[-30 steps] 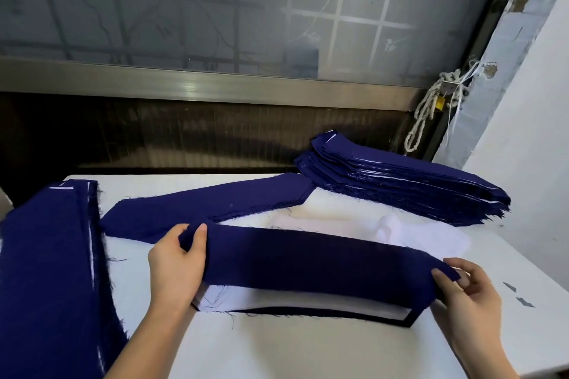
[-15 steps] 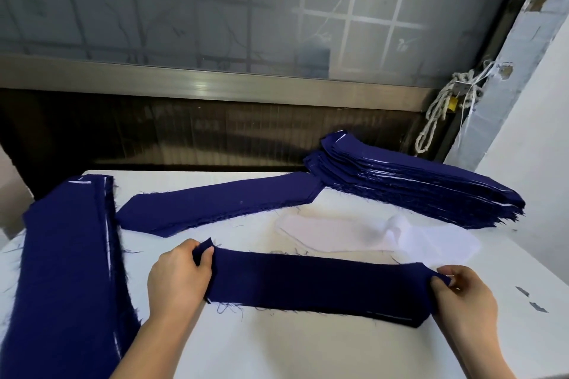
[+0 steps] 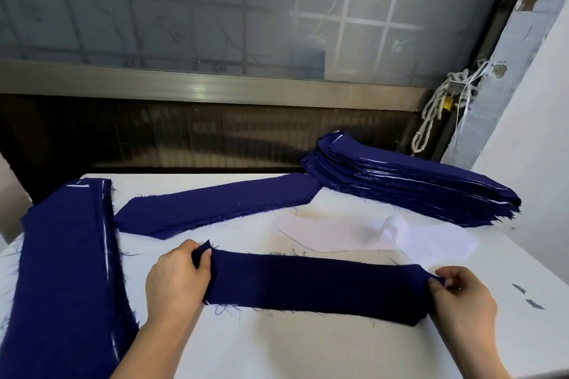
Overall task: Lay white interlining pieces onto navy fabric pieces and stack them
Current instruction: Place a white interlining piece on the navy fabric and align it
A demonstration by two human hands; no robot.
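Navy strip (image 3: 314, 286) lies flat across the near middle of the table (image 3: 308, 354), stretched between both hands. Left hand (image 3: 175, 283) grips its left end; right hand (image 3: 462, 295) pinches the pointed right end between thumb and fingers. White interlining (image 3: 354, 234) lies loose toward the table's far right, in front of the tall navy stack (image 3: 415, 188) at the far right corner. Judging by the frayed edges, the cloth is light, soft and limp: hold both ends under slight tension, or it will probably sag and crease. Interlining looks thinner, with one raised fold; lift it by its ends likewise.
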